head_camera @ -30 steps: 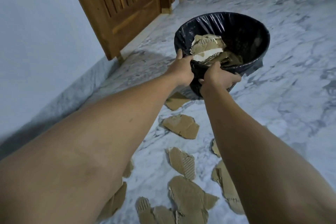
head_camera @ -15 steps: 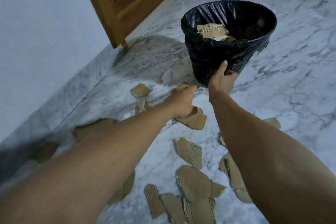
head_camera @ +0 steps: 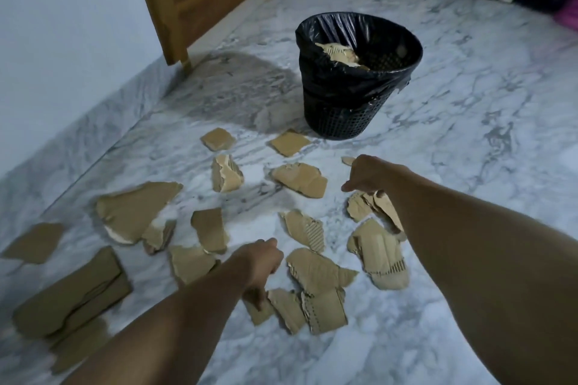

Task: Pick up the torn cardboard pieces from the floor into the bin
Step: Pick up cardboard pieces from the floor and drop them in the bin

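Left hand [head_camera: 261, 261]: hangs low, fingers slack and apart, one finger pointing down at the small scrap [head_camera: 261, 312] directly beneath it. It holds nothing.

Right hand [head_camera: 372, 175]: you see only its back. The fingers are curled under and hidden, so you cannot tell whether they are closed or already touching the ragged piece [head_camera: 359, 208] just below them.

Judgement: you have both hands down over the scatter so each can take its nearest bit, which means fewer trips.

The torn cardboard pieces [head_camera: 316, 269] lie flat on the marble floor [head_camera: 469, 172], around and between your hands, with more spread outward past the left one. They are brown with rough edges. Several have the facing paper stripped so the corrugated ribs show. Sizes are mixed; the largest slab [head_camera: 72, 291] lies outside your left forearm.

The bin [head_camera: 350, 94] is black-lined and stands upright ahead of your right hand, apart from it. A few scraps [head_camera: 337, 51] are already inside. Judgement: it stands close enough to the scatter for short carries, and most of the job remains.
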`<control>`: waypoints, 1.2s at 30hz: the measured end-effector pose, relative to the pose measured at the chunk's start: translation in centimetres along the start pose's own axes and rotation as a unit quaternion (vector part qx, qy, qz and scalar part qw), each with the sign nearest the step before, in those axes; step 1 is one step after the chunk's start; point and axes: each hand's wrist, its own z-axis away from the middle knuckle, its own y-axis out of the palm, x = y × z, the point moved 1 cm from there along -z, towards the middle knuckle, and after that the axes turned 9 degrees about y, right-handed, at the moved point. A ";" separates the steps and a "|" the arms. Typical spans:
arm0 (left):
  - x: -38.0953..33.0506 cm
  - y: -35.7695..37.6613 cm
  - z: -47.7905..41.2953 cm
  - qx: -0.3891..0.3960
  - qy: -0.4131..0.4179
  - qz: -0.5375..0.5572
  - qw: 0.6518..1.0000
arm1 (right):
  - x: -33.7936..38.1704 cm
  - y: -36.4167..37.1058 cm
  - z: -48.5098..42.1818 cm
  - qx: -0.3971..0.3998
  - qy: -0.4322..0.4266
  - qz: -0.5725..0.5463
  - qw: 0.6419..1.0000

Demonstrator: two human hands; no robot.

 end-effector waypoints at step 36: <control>-4.4 2.8 -1.1 -0.166 -0.036 0.023 0.985 | 0.8 18.2 8.1 0.037 -0.077 0.032 0.996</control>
